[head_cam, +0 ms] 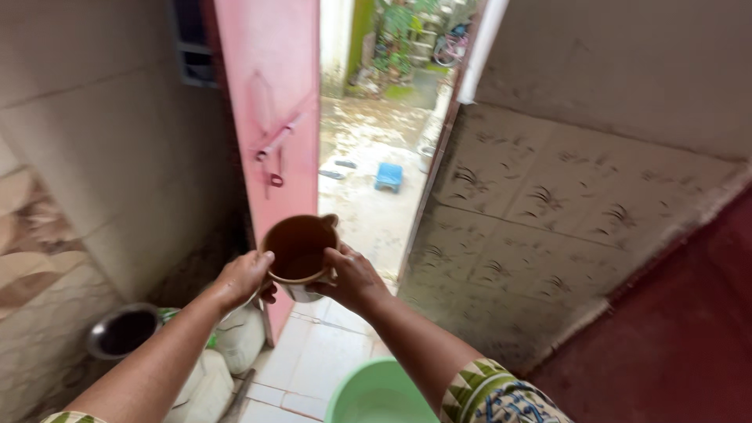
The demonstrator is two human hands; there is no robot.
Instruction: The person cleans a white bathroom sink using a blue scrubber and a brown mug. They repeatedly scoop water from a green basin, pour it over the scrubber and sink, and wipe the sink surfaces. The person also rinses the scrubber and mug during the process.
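Both hands are clamped on a brown mug point(299, 247) held up at chest height in front of the open pink door point(270, 117): the left hand point(244, 278) wraps its near-left wall and rim, the right hand point(351, 278) cups the right side, close to where a handle seems to jut out at the top right. It looks like rigid plastic, light unless filled, probably slick if wet, so a two-sided grip on the wall suits it. Below stand a green bucket point(376, 392), white jugs point(235, 337) and a steel pot point(121, 330).
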